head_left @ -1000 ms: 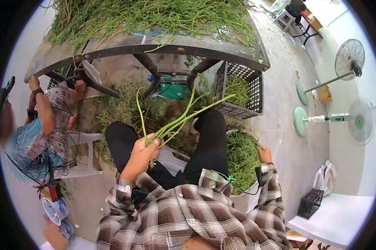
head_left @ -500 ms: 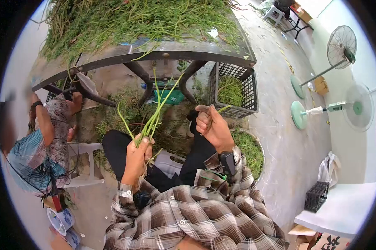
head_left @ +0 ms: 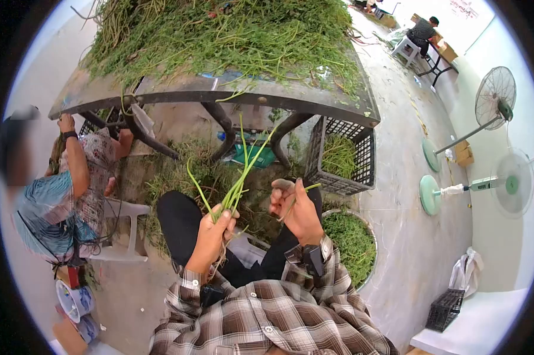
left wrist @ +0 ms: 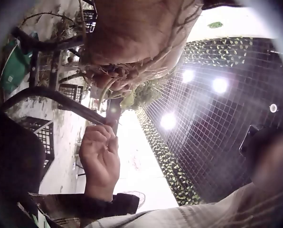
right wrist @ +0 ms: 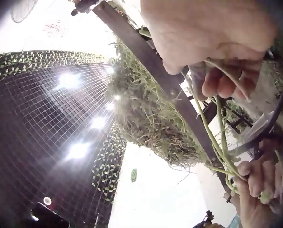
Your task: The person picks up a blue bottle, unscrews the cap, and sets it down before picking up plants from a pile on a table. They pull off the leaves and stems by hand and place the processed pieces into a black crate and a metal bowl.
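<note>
In the head view the left hand (head_left: 210, 236) grips a small bunch of long green stems (head_left: 238, 184) near their lower ends, over the lap; thin roots hang below it. To its right the right hand (head_left: 301, 218) is raised, thumb and fingers pinching a short green stem (head_left: 312, 187). The two hands are apart. The right wrist view shows the right hand (right wrist: 212, 38) large at the top, a pale stem between its fingers, and the left hand (right wrist: 258, 190) below with the bunch. The left wrist view has the right hand (left wrist: 99, 159) with curled fingers.
A table (head_left: 178, 94) heaped with greens (head_left: 231, 41) stands in front. A black crate (head_left: 345, 184) holds stems; a round container of leaves (head_left: 349, 245) is by the right knee. Another person (head_left: 54, 207) sits at left. Two fans (head_left: 495, 97) stand at right.
The right hand has come from over the round container to beside the left hand, and a short stem now shows in it. The left hand still grips its bunch. The head view has shifted.
</note>
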`<state>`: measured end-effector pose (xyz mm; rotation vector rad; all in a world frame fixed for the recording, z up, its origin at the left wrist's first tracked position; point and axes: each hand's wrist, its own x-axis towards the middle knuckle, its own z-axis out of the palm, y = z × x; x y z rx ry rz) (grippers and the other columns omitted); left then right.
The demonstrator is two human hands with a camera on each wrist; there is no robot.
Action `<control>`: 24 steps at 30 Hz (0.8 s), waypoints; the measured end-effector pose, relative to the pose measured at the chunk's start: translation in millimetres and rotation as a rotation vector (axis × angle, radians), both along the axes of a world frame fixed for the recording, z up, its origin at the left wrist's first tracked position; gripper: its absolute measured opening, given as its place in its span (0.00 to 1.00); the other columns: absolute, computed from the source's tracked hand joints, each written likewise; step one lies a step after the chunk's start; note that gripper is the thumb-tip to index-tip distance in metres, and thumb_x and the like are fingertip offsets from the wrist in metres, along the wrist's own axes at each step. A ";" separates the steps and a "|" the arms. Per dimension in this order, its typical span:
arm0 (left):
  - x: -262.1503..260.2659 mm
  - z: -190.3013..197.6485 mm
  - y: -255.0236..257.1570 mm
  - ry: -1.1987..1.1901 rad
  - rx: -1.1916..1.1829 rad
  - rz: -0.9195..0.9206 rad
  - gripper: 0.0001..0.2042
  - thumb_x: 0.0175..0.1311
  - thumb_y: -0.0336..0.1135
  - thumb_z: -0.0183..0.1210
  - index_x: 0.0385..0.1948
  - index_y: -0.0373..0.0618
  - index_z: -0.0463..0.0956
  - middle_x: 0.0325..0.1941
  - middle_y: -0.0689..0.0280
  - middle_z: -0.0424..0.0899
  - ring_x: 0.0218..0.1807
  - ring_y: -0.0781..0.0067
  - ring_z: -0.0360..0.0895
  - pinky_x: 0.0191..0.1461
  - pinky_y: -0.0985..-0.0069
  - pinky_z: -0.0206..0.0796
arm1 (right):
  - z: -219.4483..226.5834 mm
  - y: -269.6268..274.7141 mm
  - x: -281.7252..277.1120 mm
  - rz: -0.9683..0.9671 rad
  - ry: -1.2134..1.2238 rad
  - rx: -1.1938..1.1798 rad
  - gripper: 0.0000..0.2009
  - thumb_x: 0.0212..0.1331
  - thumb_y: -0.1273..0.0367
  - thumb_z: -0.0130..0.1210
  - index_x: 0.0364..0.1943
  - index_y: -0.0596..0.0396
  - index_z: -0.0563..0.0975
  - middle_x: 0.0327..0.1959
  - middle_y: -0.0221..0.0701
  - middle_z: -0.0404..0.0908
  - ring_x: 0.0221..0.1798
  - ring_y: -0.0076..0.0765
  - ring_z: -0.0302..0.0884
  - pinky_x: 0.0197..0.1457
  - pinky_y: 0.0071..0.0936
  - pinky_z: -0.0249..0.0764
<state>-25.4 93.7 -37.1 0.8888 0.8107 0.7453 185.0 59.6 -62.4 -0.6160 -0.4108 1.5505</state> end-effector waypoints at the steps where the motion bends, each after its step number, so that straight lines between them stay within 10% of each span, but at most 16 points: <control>1: -0.4 0.3 -0.8 -0.031 0.010 -0.003 0.12 0.66 0.41 0.49 0.34 0.40 0.70 0.19 0.76 0.63 0.19 0.88 0.56 0.23 0.88 0.47 | 0.2 0.9 -1.6 0.010 0.003 -0.010 0.25 0.67 0.50 0.30 0.46 0.57 0.70 0.32 0.25 0.71 0.36 0.24 0.68 0.42 0.26 0.67; 8: -1.4 -3.7 -5.6 0.025 0.010 -0.004 0.11 0.61 0.41 0.55 0.36 0.43 0.70 0.21 0.76 0.65 0.20 0.88 0.58 0.22 0.88 0.49 | 7.7 10.1 -22.7 -0.014 -0.135 0.037 0.27 0.66 0.49 0.30 0.49 0.56 0.70 0.45 0.29 0.72 0.49 0.28 0.66 0.51 0.29 0.65; 19: 15.2 -2.2 -8.9 0.026 0.060 0.074 0.15 0.50 0.28 0.64 0.38 0.41 0.69 0.32 0.72 0.74 0.30 0.85 0.71 0.34 0.86 0.65 | 24.9 7.8 -71.7 0.010 -0.597 0.038 0.24 0.67 0.50 0.32 0.49 0.56 0.69 0.42 0.29 0.70 0.44 0.23 0.66 0.50 0.21 0.64; 24: 5.5 -4.8 -4.4 0.080 0.009 0.099 0.15 0.49 0.26 0.64 0.37 0.41 0.69 0.30 0.69 0.76 0.31 0.83 0.72 0.34 0.86 0.65 | 15.0 6.9 -68.8 -0.120 -0.589 0.022 0.13 0.61 0.66 0.51 0.47 0.56 0.72 0.37 0.25 0.70 0.37 0.19 0.67 0.43 0.17 0.66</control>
